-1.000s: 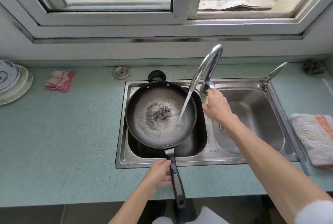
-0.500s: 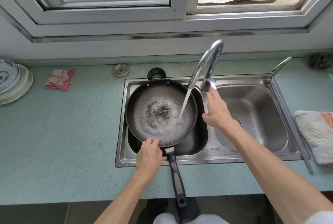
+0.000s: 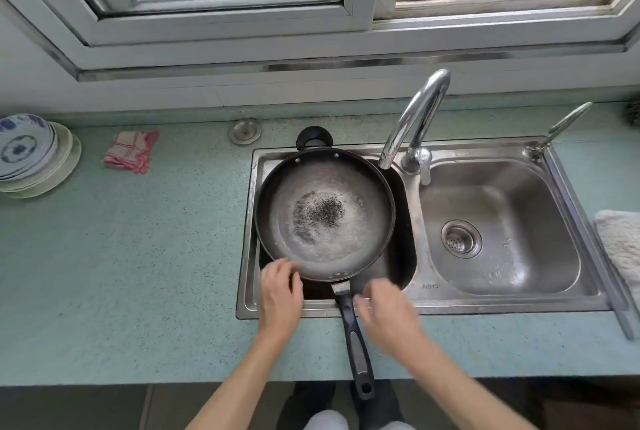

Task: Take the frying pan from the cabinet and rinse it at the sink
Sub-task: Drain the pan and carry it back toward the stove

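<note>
A black frying pan (image 3: 325, 215) rests across the left basin of the steel double sink (image 3: 429, 301), holding foamy water with dark specks in the middle. Its long black handle (image 3: 355, 339) sticks out over the counter's front edge toward me. My left hand (image 3: 280, 294) touches the pan's near left rim with curled fingers. To the right of the handle hovers my right hand (image 3: 388, 312), blurred, fingers apart, holding nothing. The chrome faucet (image 3: 415, 118) arches over the pan's right rim; no water runs from it.
A stack of plates (image 3: 31, 156) stands at the far left of the green counter (image 3: 138, 273), with a red checked cloth (image 3: 130, 150) beside it. A metal sink plug (image 3: 245, 131) lies behind the sink. The right basin (image 3: 502, 221) holds only its drain. A towel (image 3: 620, 246) lies at the right edge.
The water stream has stopped. My right hand left the faucet lever and came down beside the pan handle. My left hand moved from the handle to the pan's near rim.
</note>
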`<action>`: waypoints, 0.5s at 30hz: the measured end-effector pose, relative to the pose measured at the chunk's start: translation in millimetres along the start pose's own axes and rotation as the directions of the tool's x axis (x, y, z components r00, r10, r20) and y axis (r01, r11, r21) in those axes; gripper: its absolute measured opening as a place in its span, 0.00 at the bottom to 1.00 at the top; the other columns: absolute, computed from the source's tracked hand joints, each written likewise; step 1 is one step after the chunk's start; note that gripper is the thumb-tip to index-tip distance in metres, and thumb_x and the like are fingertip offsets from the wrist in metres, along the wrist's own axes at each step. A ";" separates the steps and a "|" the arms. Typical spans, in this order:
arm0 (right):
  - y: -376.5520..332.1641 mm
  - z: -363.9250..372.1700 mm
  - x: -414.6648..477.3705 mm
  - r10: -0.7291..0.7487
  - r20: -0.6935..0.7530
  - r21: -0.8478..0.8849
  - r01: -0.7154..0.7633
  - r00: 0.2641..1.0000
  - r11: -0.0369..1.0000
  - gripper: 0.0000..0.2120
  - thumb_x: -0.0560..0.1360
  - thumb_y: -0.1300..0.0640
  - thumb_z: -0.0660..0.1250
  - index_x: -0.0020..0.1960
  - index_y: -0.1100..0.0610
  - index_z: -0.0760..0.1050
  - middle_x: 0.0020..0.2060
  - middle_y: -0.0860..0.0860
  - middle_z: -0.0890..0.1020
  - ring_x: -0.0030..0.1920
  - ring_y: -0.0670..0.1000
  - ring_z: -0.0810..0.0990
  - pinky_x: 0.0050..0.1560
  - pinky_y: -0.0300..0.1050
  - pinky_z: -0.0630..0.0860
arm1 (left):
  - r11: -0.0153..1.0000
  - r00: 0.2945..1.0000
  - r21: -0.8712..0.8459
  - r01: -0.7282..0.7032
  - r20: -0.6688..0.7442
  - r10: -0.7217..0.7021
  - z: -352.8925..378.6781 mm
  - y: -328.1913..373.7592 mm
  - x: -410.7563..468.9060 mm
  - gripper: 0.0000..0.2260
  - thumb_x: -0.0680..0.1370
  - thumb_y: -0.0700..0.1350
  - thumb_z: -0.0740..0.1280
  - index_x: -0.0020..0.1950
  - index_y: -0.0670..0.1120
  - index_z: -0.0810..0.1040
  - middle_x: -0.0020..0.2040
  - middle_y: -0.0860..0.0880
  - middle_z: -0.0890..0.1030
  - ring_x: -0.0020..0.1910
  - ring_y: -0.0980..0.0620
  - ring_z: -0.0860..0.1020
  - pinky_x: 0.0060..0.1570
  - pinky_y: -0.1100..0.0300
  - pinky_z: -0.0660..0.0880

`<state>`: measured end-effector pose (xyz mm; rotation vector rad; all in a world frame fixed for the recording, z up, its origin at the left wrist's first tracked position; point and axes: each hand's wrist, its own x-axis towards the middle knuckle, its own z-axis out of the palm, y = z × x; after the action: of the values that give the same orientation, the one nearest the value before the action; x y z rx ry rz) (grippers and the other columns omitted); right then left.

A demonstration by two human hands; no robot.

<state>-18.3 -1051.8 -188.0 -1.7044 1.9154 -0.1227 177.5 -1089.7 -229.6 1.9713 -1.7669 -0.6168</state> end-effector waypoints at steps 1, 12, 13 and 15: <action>-12.4 14.2 -17.3 0.033 0.083 -0.049 -0.029 0.996 0.998 0.15 0.80 0.46 0.59 0.55 0.57 0.72 0.51 0.54 0.77 0.55 0.57 0.77 0.52 0.50 0.72 | 0.994 0.993 -0.049 0.102 -0.055 -0.105 -2.5 2.9 4.3 0.12 0.78 0.41 0.66 0.62 0.43 0.78 0.62 0.46 0.77 0.61 0.50 0.74 0.62 0.55 0.72; -24.3 44.8 -34.9 0.335 0.242 0.189 -0.383 0.911 0.904 0.12 0.75 0.50 0.66 0.52 0.56 0.70 0.46 0.51 0.78 0.44 0.51 0.78 0.42 0.45 0.74 | 0.456 0.624 -0.426 0.781 0.534 -0.570 -8.2 -18.6 68.0 0.17 0.78 0.34 0.67 0.65 0.40 0.71 0.61 0.39 0.78 0.54 0.41 0.81 0.45 0.49 0.82; -25.6 46.4 -35.2 0.353 0.247 0.250 -0.412 0.902 0.876 0.11 0.75 0.51 0.67 0.52 0.56 0.70 0.45 0.51 0.77 0.43 0.50 0.77 0.41 0.44 0.73 | 0.406 0.605 -0.449 0.796 0.576 -0.549 -10.3 -18.7 70.3 0.18 0.78 0.32 0.65 0.67 0.41 0.70 0.61 0.38 0.79 0.55 0.40 0.81 0.44 0.49 0.82; -26.8 49.8 -35.8 0.380 0.260 0.373 -0.455 0.888 0.809 0.10 0.74 0.54 0.68 0.51 0.57 0.70 0.43 0.50 0.76 0.41 0.48 0.74 0.39 0.43 0.71 | 0.353 0.601 -0.489 0.798 0.594 -0.535 -14.7 -16.6 69.7 0.19 0.77 0.30 0.63 0.68 0.41 0.70 0.60 0.37 0.79 0.54 0.40 0.81 0.43 0.50 0.81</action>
<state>29.5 -1008.4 -205.7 -0.9465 1.9122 -0.1984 206.0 -1157.0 -230.6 1.9482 -0.4555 -1.7261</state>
